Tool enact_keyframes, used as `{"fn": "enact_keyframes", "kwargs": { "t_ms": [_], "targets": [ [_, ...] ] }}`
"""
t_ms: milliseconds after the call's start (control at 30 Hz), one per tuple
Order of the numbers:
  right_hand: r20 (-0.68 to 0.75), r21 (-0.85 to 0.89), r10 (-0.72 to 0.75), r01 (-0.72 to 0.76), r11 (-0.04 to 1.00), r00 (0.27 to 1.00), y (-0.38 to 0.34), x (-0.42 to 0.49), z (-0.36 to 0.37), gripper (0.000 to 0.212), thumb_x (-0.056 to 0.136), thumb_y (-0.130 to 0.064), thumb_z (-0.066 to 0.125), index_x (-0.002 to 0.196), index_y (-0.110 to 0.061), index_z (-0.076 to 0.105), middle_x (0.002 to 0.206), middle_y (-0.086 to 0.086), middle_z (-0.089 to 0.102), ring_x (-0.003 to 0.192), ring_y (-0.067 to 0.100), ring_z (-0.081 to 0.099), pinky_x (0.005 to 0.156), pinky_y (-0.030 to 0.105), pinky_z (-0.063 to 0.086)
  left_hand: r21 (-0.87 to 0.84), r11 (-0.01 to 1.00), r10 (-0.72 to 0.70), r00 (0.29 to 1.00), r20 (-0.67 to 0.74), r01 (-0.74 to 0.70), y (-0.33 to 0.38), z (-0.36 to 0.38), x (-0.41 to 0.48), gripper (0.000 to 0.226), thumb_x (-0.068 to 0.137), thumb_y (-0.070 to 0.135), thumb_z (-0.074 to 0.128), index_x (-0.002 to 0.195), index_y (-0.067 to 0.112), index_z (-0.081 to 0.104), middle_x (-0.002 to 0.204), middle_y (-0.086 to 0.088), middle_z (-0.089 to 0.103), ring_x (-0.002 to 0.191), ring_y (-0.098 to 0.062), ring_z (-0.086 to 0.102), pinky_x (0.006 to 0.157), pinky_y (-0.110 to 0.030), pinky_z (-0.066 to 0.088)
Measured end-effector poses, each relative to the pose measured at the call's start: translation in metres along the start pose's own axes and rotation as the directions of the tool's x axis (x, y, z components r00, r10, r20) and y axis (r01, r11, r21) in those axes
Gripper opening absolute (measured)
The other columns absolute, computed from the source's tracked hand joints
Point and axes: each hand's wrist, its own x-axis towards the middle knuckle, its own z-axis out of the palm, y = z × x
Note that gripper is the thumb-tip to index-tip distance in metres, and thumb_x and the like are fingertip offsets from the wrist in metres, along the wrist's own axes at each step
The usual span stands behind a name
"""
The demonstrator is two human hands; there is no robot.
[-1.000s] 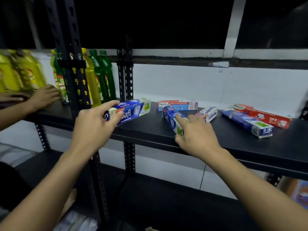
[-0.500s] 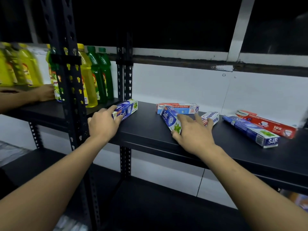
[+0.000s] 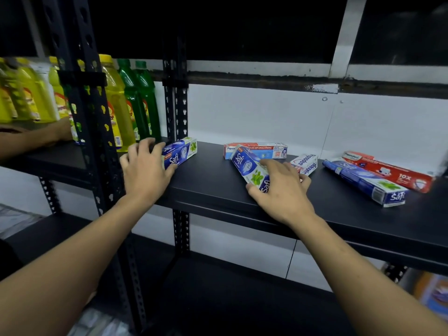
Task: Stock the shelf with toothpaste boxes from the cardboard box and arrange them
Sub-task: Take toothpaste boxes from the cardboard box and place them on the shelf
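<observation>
My left grip (image 3: 145, 170) closes round the near end of a blue Safi box (image 3: 180, 154) at the shelf's (image 3: 218, 192) left edge. My right grip (image 3: 283, 190) clasps a second Safi box (image 3: 249, 168), askew near the front edge. Six boxes are up, none yet squared: a Pepsodent box (image 3: 257, 150) along the back, a small white box (image 3: 305, 163), a long Safi box (image 3: 363, 180) and a red box (image 3: 392, 174) rightward. Arranging remains, I judge. The cardboard box is out of view.

"Safi" stands on the left blue box (image 3: 180, 154), the middle blue box (image 3: 249, 167) and the right blue box (image 3: 366, 181); "Pepsodent" on the small white box (image 3: 306, 163); "10X" on the red box (image 3: 390, 172).
</observation>
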Motion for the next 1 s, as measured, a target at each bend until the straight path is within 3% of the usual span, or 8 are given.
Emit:
{"fn": "enact_keyframes", "kwargs": {
  "t_ms": [133,267,433,633,800,900,1000],
  "targets": [
    [-0.074,0.079,0.002,0.004,0.997,0.997,-0.002,-0.003,-0.003,0.058,0.083,-0.055,0.053,0.134,-0.028,0.047,0.135,-0.008,0.052,0.134,0.016,0.035,0.111,0.047,0.019,-0.005,0.995,0.095,0.994,-0.046,-0.095,0.016,-0.010,-0.013,0.057,0.083,0.050,0.067,0.132,0.021,0.058,0.140,-0.005,0.048,0.128,-0.030,0.038,0.102,-0.050,0.029],
    [-0.156,0.174,0.029,-0.002,0.985,0.987,-0.001,-0.012,-0.009,0.048,0.082,-0.050,0.054,0.126,-0.029,0.053,0.125,-0.011,0.058,0.126,0.012,0.043,0.106,0.039,0.024,-0.131,0.974,0.176,0.982,-0.064,-0.183,0.041,-0.022,-0.041,0.051,0.083,0.047,0.066,0.128,0.022,0.060,0.138,0.000,0.049,0.128,-0.027,0.039,0.103,-0.048,0.028],
    [-0.247,0.250,-0.031,0.094,0.964,0.969,0.000,-0.048,-0.018,0.034,0.085,-0.035,0.064,0.117,-0.026,0.057,0.115,-0.013,0.058,0.117,0.011,0.045,0.100,0.034,0.030,-0.328,0.903,0.283,0.959,-0.030,-0.277,0.073,-0.035,-0.085,0.045,0.083,0.045,0.067,0.125,0.028,0.059,0.132,0.009,0.051,0.124,-0.018,0.043,0.097,-0.039,0.027],
    [-0.349,0.055,-0.273,0.310,0.949,0.897,0.023,-0.114,-0.010,0.028,0.082,-0.022,0.068,0.109,-0.016,0.067,0.127,-0.003,0.061,0.131,0.020,0.046,0.107,0.040,0.033,-0.421,0.830,0.390,0.920,-0.034,-0.367,0.100,-0.042,-0.133,0.041,0.083,0.039,0.068,0.121,0.026,0.060,0.124,0.010,0.053,0.113,-0.015,0.048,0.090,-0.032,0.030],
    [-0.142,-0.022,-0.279,0.278,0.960,0.950,0.065,-0.179,0.025,0.023,0.084,-0.018,0.065,0.107,-0.014,0.067,0.131,0.002,0.059,0.135,0.025,0.042,0.109,0.040,0.032,-0.495,0.781,0.484,0.870,0.095,-0.381,0.107,-0.017,-0.197,0.036,0.086,0.035,0.067,0.119,0.023,0.060,0.120,0.009,0.054,0.111,-0.014,0.050,0.090,-0.032,0.033],
    [0.042,-0.009,-0.190,0.191,0.982,0.981,0.089,-0.222,0.052,0.027,0.086,-0.020,0.062,0.113,-0.017,0.064,0.130,-0.001,0.057,0.131,0.022,0.044,0.105,0.040,0.037,-0.551,0.785,0.489,0.828,0.273,-0.283,0.101,0.014,-0.243,0.035,0.087,0.039,0.064,0.119,0.027,0.058,0.120,0.012,0.052,0.112,-0.013,0.049,0.089,-0.033,0.035],
    [0.276,-0.004,-0.071,0.075,0.997,0.959,0.113,-0.269,0.084,0.036,0.087,-0.025,0.059,0.123,-0.020,0.059,0.128,-0.005,0.057,0.124,0.018,0.045,0.098,0.040,0.044,-0.541,0.815,0.497,0.731,0.468,-0.207,0.091,0.049,-0.295,0.035,0.088,0.044,0.059,0.120,0.029,0.058,0.120,0.013,0.052,0.109,-0.014,0.050,0.090,-0.039,0.039]
  ]
}}
